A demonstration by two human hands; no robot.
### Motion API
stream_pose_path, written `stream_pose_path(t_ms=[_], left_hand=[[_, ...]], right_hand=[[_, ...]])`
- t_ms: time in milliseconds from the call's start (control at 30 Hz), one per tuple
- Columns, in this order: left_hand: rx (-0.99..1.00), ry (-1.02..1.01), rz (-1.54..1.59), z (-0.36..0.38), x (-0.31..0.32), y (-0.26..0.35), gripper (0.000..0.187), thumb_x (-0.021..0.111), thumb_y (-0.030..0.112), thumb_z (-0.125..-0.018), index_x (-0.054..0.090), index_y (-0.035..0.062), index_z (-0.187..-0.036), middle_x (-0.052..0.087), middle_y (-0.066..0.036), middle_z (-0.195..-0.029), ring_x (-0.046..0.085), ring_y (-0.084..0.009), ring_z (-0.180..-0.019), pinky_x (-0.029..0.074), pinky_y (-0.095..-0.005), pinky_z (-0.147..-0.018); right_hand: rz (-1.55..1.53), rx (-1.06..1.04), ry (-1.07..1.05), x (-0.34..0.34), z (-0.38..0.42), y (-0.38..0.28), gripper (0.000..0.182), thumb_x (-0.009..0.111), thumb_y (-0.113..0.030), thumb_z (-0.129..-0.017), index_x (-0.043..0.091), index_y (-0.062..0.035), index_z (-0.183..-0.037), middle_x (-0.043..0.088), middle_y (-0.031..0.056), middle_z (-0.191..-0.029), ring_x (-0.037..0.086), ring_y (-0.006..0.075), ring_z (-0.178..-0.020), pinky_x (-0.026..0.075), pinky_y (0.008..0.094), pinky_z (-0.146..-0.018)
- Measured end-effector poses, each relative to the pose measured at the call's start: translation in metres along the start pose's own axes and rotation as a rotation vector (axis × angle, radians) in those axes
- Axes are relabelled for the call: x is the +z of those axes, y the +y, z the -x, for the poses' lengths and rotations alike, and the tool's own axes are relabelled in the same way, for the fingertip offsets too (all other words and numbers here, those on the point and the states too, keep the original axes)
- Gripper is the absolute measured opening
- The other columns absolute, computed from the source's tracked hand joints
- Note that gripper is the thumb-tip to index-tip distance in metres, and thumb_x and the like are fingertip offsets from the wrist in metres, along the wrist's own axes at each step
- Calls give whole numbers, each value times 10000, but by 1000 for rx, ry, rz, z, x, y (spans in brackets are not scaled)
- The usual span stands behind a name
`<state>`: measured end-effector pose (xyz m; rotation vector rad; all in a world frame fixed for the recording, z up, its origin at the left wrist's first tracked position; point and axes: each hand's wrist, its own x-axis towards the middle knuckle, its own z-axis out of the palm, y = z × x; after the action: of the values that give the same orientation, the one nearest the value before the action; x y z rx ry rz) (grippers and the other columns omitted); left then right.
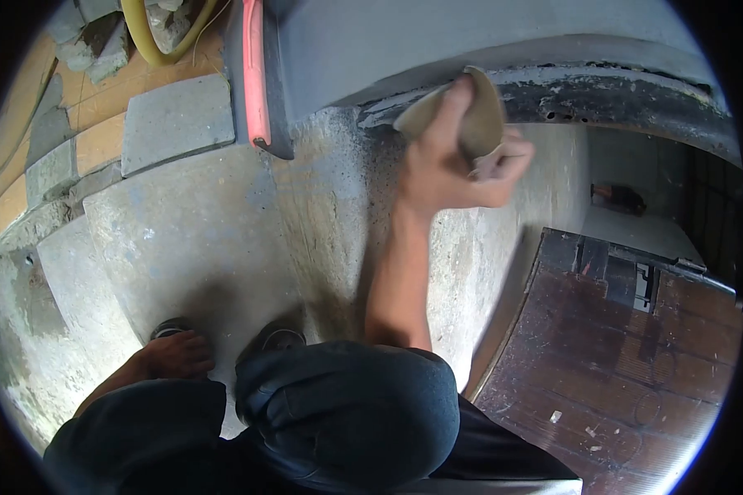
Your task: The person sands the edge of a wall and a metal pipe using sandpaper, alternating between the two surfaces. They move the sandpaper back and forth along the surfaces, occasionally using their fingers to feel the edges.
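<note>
My right hand grips a bent, tan sheet of sandpaper, its thumb laid along the sheet and the other fingers curled at its right side. The hand and sheet are slightly blurred. They are up against the lower edge of a smooth grey-blue panel, where a dark, worn strip curves off to the right. Lower left, my left hand hangs loosely in front of my knee. Its fingers point down and nothing shows in them.
A pink-red strip hangs beside the panel. Concrete steps, a loose grey tile and a yellow hose lie to the left. At right stands a brown ribbed panel with a dark frame. My shoes are on the concrete.
</note>
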<state>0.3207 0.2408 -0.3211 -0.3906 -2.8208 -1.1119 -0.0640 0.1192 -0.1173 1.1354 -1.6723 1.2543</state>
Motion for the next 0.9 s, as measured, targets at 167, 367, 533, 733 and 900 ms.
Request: stream_pose_path(t_ms=[167,367,533,733,900], left_hand=[[-38,-64,72,4,11,2,242,643,327,-812,617,123,-940,583,-42,-877,575,-231,-917,477,-396,-821],[-8,-53,5,1,5,1,243,634,326,-818,629,120,-947,614,-56,-927,584,-242,-957,480,-401,-873],[-63,-98,25,2,-3,5,278,617,334,-842,637,120,-1019,623,-70,-1021,578,-252,-1049,458,-431,-944],[-109,-137,87,4,4,6,280,609,339,-864,637,122,-1039,623,-75,-1046,573,-269,-1075,448,-445,-981],[-62,-136,-45,3,-4,6,300,608,363,-870,639,125,-1049,626,-68,-1047,564,-270,-1096,434,-460,-1003]], right_hand=[[-201,-2,142,-1,-28,-5,393,858,-285,-764,579,-11,-809,654,112,-810,662,199,-745,571,321,-580],[-190,4,71,-2,-21,-4,396,870,-274,-755,601,-1,-855,679,113,-862,684,210,-803,593,292,-589],[-315,168,96,-2,-5,6,521,900,-280,-722,617,59,-998,688,143,-932,695,219,-836,615,305,-611],[-292,212,42,-8,-23,14,673,919,-342,-681,598,90,-1086,651,197,-1051,699,273,-858,655,325,-660],[-323,222,69,-11,-1,15,710,916,-378,-686,577,95,-1093,650,170,-1002,699,283,-860,651,319,-618]])
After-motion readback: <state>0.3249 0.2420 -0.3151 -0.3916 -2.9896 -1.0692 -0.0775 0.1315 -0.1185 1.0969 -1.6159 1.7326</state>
